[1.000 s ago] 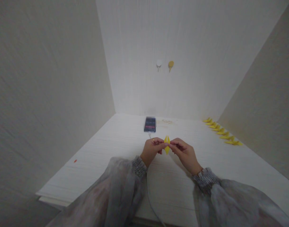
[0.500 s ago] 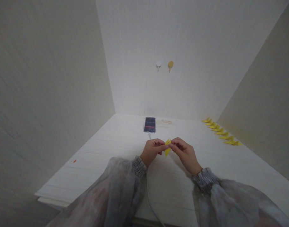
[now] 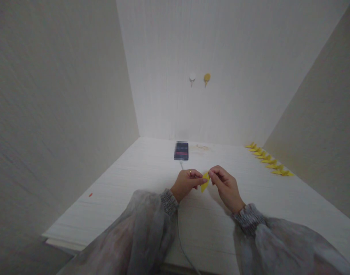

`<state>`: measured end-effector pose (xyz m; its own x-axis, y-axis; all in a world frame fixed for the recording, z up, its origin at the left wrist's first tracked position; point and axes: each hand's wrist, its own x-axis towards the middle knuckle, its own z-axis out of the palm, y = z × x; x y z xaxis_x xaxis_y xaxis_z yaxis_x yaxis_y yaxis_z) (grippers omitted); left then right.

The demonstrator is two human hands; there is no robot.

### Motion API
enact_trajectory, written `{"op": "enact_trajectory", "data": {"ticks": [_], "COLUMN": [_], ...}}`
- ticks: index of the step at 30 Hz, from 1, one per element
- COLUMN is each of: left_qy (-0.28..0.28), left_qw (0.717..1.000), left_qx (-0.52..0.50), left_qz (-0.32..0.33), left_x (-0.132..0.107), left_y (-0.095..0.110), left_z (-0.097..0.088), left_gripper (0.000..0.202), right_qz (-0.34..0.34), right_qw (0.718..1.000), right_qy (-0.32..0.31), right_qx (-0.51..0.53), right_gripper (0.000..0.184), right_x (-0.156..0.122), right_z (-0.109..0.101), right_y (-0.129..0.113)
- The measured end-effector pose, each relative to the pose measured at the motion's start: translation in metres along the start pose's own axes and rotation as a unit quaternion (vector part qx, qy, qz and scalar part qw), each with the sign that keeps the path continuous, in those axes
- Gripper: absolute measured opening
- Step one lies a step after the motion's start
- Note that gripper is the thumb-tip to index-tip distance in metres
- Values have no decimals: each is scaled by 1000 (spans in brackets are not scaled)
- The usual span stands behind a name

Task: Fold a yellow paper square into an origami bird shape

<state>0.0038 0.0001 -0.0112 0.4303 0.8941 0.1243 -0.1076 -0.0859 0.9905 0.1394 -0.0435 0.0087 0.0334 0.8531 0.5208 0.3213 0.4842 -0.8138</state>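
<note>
A small piece of folded yellow paper (image 3: 204, 186) is held up between my two hands, above the white table. My left hand (image 3: 187, 183) pinches its left side between thumb and fingers; a ring shows on one finger. My right hand (image 3: 225, 187) is closed in a pinch at the paper's upper right tip. The paper hangs tilted, its lower point downward, and my fingertips cover part of it. To the right, several folded yellow paper figures (image 3: 268, 157) stand in a slanting row along the wall.
A phone (image 3: 181, 151) with a blurred screen lies near the back wall, and its white cable (image 3: 179, 233) runs toward the front edge. A small red scrap (image 3: 90, 194) is at the left. White and yellow hooks (image 3: 207, 78) are on the back wall. Walls enclose the table (image 3: 129, 168).
The folded yellow paper has shifted slightly right and tilted more. My right fingers have moved up a little to its upper tip; my left hand has moved slightly right.
</note>
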Motion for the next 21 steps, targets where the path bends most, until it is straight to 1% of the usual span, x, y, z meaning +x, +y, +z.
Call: {"op": "enact_trajectory", "data": {"ticks": [2,4,6,7,9,15,18,21], "left_qy": [-1,3,12,17,17,-12,-26,-33], "left_qw": [1000,1000,1000,1000,1000,999,999,998], "left_qx": [-2,-1,-4,-9,-20,-42,-44,-43], "left_qz": [-3,-10,-13,-13,-9,-8,-17,-27], "left_x": [1,1,0,-1,-2,-5,-5,-4], "left_y": [-2,-2,-2,-1,1,6,6,5], "left_z": [0,-1,-2,-3,-4,-6,-6,-6], "left_gripper": [29,30,30,30,29,25,26,26], "right_qz": [5,8,8,8,9,6,4,3], "right_qw": [1000,999,998,998,999,999,998,998], "right_qy": [11,37,62,63,46,-46,-63,-63], "right_qx": [2,1,2,3,6,8,2,4], "right_gripper": [16,17,17,17,17,20,20,20], "right_x": [0,1,3,3,4,4,4,3], "right_z": [-1,-2,-4,-4,-5,-4,-4,-6], "right_y": [0,0,1,2,2,-3,-6,-6]}}
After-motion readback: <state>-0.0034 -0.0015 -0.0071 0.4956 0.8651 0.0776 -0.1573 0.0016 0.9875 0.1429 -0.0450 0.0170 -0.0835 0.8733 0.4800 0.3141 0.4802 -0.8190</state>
